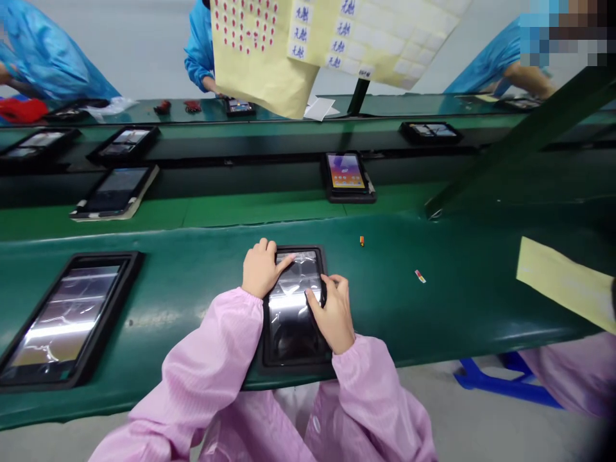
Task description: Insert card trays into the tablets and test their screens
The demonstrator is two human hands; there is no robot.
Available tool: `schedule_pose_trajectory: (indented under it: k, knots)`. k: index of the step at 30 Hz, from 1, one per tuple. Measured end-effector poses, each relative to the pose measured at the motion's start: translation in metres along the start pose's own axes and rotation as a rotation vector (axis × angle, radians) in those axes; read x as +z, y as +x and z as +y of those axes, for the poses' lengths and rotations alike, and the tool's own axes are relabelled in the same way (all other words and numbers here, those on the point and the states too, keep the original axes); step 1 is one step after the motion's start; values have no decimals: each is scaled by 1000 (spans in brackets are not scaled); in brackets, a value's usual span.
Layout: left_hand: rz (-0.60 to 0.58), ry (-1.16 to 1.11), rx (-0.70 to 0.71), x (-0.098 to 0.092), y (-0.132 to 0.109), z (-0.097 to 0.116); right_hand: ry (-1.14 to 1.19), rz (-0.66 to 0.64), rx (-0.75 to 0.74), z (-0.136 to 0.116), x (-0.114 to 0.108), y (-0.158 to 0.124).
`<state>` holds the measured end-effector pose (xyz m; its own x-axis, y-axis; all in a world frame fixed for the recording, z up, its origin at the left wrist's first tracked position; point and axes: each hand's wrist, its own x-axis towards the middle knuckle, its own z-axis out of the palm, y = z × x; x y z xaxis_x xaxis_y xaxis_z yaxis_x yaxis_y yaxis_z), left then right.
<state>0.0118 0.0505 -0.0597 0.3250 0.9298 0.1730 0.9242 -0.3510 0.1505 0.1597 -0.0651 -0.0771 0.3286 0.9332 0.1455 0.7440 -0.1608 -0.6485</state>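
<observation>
Two-handed spread: left hand (260, 271), right hand (335, 316) on filmed tablet (293, 324); blue labels (337, 29) unreadable.

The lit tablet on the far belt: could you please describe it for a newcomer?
Beyond the near green belt, on the farther one, a black case sits straight ahead. The tablet in it is the only one showing a bright, colourful screen.

Pale grey wall (144, 45) beyond long dark-green conveyor benches (423, 308), all under flat, even indoor light; below, smooth light-grey floor (471, 423) and a blue plastic stool (505, 385) tucked beneath the nearest bench's edge.
</observation>
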Motion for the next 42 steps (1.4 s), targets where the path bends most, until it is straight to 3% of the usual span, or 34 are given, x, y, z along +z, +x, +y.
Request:
schedule_pose_trajectory:
  k: [3,9,13,16,21,24,28,31,34,36,38,41,42]
  knots:
    - [61,39,24,4,-10,2,31,87,34,1,11,-9]
    - [106,-32,22,4,-9,4,83,108,76,4,15,-1]
    - [100,-184,3,-8,-2,2,141,163,15,2,7,-2]
    - [177,-258,28,-23,0,3,171,212,-64,-7,-3,-5]
    - [276,-344,68,-38,20,3,111,128,-40,-27,-20,6]
    - [216,-504,47,-28,50,-5,45,57,-42,-28,-18,25]
    - [63,-626,-31,2,85,-17,-81,-83,-34,-10,-1,33]
    - [31,-621,-73,23,92,-18,-122,-145,-62,10,13,21]
    - [38,-588,-77,30,83,-19,-154,-96,-127,25,17,10]
    - [67,-531,-103,20,71,-34,-176,-84,-158,32,15,6]
    - [135,-449,-184,-4,53,-73,-202,-92,-206,39,10,2]
    - [315,-238,-425,-63,6,-169,-235,-118,-322,49,4,-7]
    - [389,-67,-530,-84,-16,-204,-245,-130,-355,51,2,-11]
